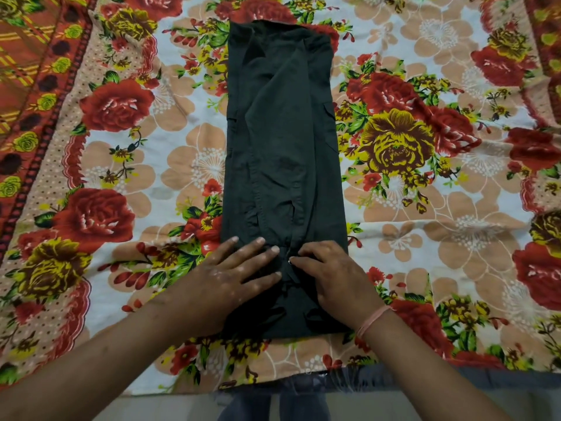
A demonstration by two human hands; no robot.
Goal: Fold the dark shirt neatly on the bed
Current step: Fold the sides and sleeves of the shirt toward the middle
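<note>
Floral bedsheet (121,165) holds the dark shirt (282,141) — a long strip — both hands' fingers (258,247) spread flat, released.

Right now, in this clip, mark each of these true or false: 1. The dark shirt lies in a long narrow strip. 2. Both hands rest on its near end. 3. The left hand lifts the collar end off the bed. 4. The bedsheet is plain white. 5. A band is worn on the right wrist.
1. True: the dark shirt is folded into a long narrow strip.
2. True: the left hand and right hand lie on its near end.
3. False: the left hand is flat on the near end; the far end lies untouched.
4. False: the bedsheet has a floral print.
5. True: a pink band circles that wrist.
</note>
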